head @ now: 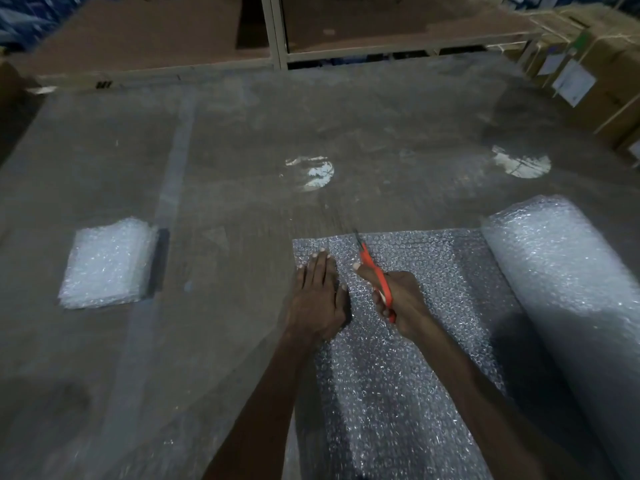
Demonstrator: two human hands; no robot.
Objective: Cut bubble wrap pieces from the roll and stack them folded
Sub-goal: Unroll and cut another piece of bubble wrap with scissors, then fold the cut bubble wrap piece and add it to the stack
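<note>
Head view, floor-level work. Bubble wrap roll (568, 289) lies at the right, its axis running near to far, with an unrolled sheet (408, 341) spread flat to its left on the concrete floor (242, 140). Left hand (320, 296) is flat on the sheet near its left edge, fingers straight and together, palm down, pressing the wrap. Right hand (401, 303) is just right of it, fingers curled through and around the handles of the orange scissors (375, 278). Scissor blades point to the far side, with the tip close to the far edge of the sheet; blades look nearly closed, but the tip is blurred, so I can't tell exactly. Can't tell either whether a cut line runs behind the blades, since the hands cover it. Both forearms come in from the near edge, bare. Stack of folded pieces (107, 265) sits well apart to the left on the floor, squared up, several layers thick. A pale painted stripe (173, 174) runs near to far just right of that stack. Two bright reflections on the floor farther out. Far side: shelf frame (277, 32) with brown boards. Far right: strapped cardboard boxes (595, 60) with paper labels.
</note>
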